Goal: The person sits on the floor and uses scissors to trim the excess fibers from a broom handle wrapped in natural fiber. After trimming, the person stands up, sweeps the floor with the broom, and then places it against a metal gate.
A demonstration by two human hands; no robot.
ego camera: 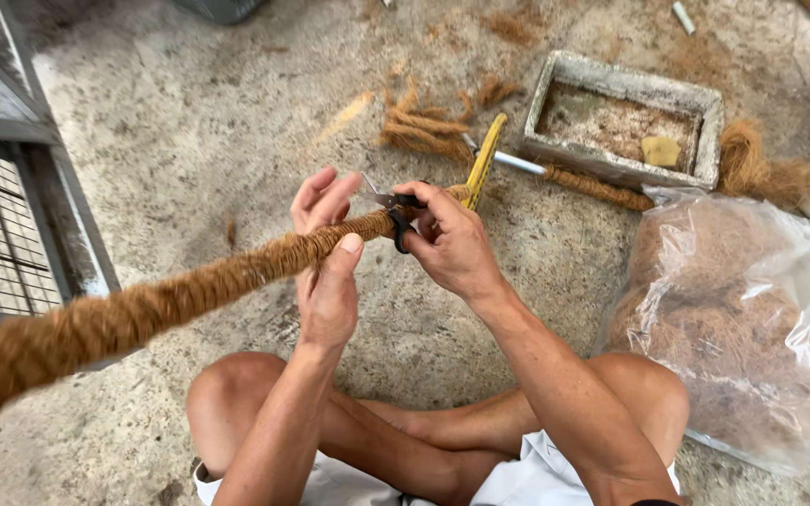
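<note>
The left hand point(327, 267) grips the coir-wrapped pole point(171, 300), the right hand point(450, 242) clasps scissors point(396, 214); nearby, a stone trough point(625, 117) holds fibre dust and a clear bag point(742, 319) holds coir.

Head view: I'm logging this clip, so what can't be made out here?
- Scissors: handles hidden inside the right hand.
- Fibre-wrapped pole: near end cut off by the left edge.
- Yellow stick: lower end hidden behind the right hand.
- Left hand: palm faces away.
</note>
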